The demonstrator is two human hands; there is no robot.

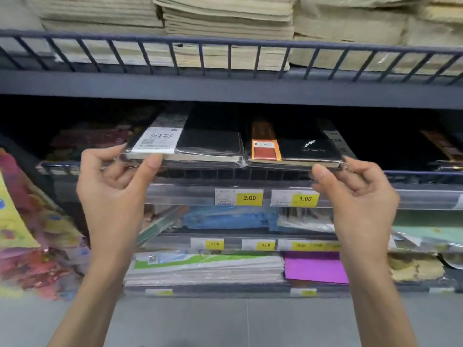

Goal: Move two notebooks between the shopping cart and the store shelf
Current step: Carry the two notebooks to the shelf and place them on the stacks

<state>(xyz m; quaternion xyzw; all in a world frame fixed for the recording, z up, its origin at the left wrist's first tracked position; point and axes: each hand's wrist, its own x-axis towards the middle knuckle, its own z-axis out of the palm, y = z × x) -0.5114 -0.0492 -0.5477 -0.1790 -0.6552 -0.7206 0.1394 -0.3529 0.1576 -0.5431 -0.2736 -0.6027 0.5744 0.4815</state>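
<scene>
Two plastic-wrapped black notebooks sit side by side at the front rail of the middle shelf (413, 175). The left notebook (208, 142) carries a white barcode label; my left hand (112, 191) pinches its left front corner between thumb and fingers. The right notebook (305, 146) has an orange-brown band; my right hand (355, 194) pinches its right front corner. Both notebooks lie flat, level with the top of the rail, over more dark notebooks stacked on the shelf. No shopping cart is in view.
The upper shelf (225, 88) with its wire rail holds stacks of beige paper goods. Yellow price tags (249, 197) line the shelf edge below. Lower shelves hold blue packs, white pads and purple paper (315, 269). Colourful wrapped goods (30, 246) stand at left.
</scene>
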